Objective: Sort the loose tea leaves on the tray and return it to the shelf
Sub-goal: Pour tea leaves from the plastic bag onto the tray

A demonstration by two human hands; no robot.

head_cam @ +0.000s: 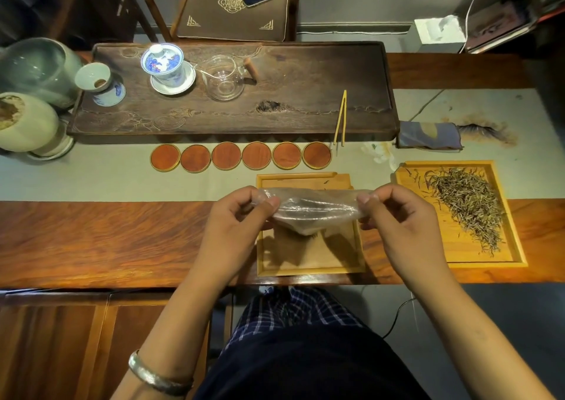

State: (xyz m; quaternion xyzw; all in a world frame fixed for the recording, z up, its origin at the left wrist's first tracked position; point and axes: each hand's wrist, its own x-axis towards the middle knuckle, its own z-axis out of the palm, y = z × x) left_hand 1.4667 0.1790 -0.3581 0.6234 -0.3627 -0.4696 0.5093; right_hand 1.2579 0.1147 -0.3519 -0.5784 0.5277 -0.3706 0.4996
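The clear plastic bag (pixel 315 208) and both wrists hide much of the near tray (pixel 305 266), the bag's contents are too murky to tell, and the pale jars (pixel 24 121) are cut off at the left edge.

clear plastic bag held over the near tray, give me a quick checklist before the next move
1. Both hands grip the clear plastic bag: ok, left hand and right hand pinch its ends.
2. Bag over the near light wooden tray: ok.
3. Bag mouth open: cannot tell.
4. Loose tea leaves contained on the right wooden tray: ok.
5. Bamboo tongs clear of the work: ok, resting on the dark tea board.
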